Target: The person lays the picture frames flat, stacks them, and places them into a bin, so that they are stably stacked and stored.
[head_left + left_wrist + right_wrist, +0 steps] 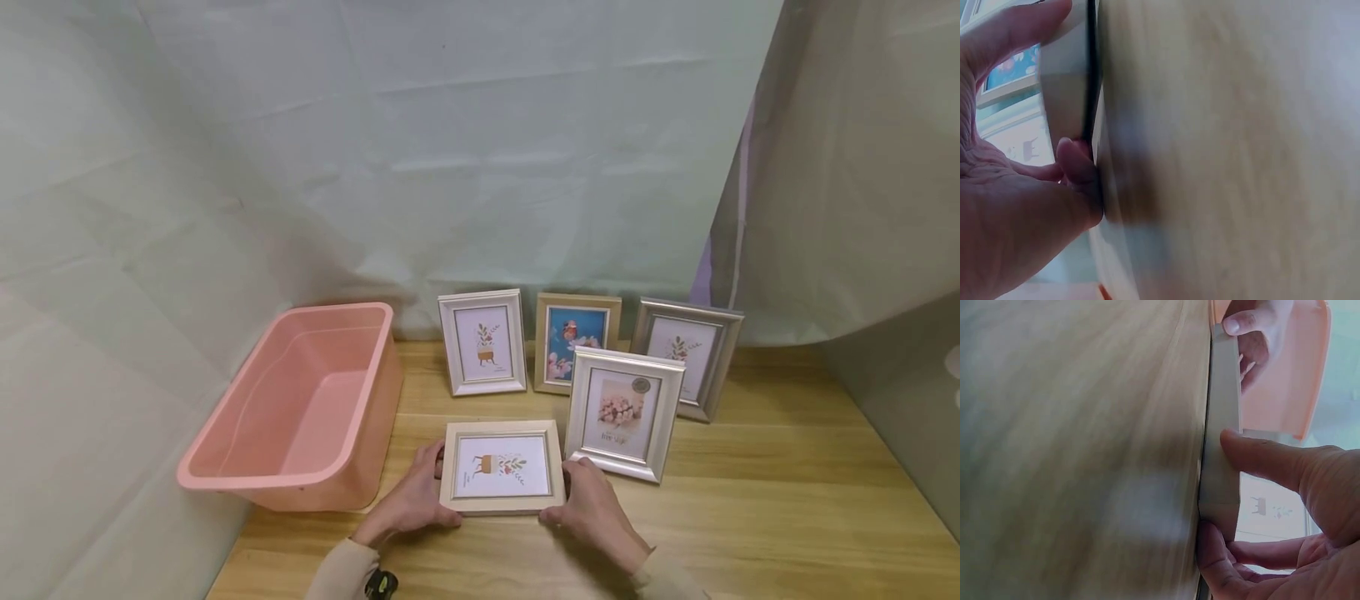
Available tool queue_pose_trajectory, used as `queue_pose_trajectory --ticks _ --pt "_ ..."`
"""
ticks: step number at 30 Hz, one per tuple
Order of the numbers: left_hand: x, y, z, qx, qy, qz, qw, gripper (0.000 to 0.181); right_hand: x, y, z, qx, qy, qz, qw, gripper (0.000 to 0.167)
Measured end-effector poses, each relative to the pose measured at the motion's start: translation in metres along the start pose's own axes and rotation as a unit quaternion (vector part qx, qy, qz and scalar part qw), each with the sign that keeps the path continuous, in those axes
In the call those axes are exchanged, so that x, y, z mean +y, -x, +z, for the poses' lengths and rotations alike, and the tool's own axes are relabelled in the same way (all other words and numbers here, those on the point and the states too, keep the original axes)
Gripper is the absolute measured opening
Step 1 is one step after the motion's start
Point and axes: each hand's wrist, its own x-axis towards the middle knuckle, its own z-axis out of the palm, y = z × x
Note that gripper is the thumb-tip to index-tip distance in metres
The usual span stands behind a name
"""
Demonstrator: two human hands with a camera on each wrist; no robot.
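A cream picture frame (501,467) lies face up, sideways on, at or just above the tabletop; its print shows a plant in a brown footed pot. My left hand (417,497) holds its left end, with the thumb on the near edge. The right hand (597,511) grips the opposite end, its thumb also along the near side. In the right wrist view, the frame's pale side (1223,394) runs between both hands, close to the wood. The left wrist view shows thumb and fingers around a corner of the frame (1067,94).
Several picture frames stand upright behind: a white one (483,342), a gold one (577,337), a silver-grey one (688,354) and a silver-white one (624,414) beside my right hand. A pink plastic tub (360,392) sits left. Pale cloth (480,167) hangs behind the wooden table (795,483).
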Motion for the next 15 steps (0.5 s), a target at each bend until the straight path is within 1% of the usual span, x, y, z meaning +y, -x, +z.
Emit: queue_pose_trajectory --ticks 2,6,7,9,12,13,15 --pt "0.000 0.000 -0.003 -0.006 0.002 -0.002 1.0000 0.129 0.005 -0.002 0.004 0.004 0.003 -0.011 0.9999 0.068" --pt "-0.001 -0.001 -0.006 -0.011 0.010 0.003 0.9999 0.128 0.020 -0.006 0.016 0.017 0.001 -0.019 0.9997 0.068" --pt "-0.001 -0.001 -0.007 -0.013 0.013 0.006 0.9998 0.128 0.018 -0.005 0.014 0.010 0.000 -0.015 0.9998 0.068" --pt "-0.002 -0.002 -0.007 -0.015 0.022 0.010 0.9996 0.127 0.016 -0.004 0.013 0.010 -0.005 -0.007 0.9999 0.069" --pt "-0.004 -0.001 -0.007 -0.019 0.031 0.013 0.9993 0.127 0.003 0.000 0.001 -0.012 -0.007 0.003 0.9999 0.071" --pt "-0.004 -0.001 -0.007 -0.019 0.032 0.014 0.9992 0.127 0.003 0.001 0.000 -0.017 -0.007 0.004 0.9998 0.072" --pt "-0.004 -0.001 -0.008 -0.020 0.036 0.012 0.9991 0.126 -0.001 0.004 -0.006 -0.029 -0.024 0.010 0.9992 0.075"
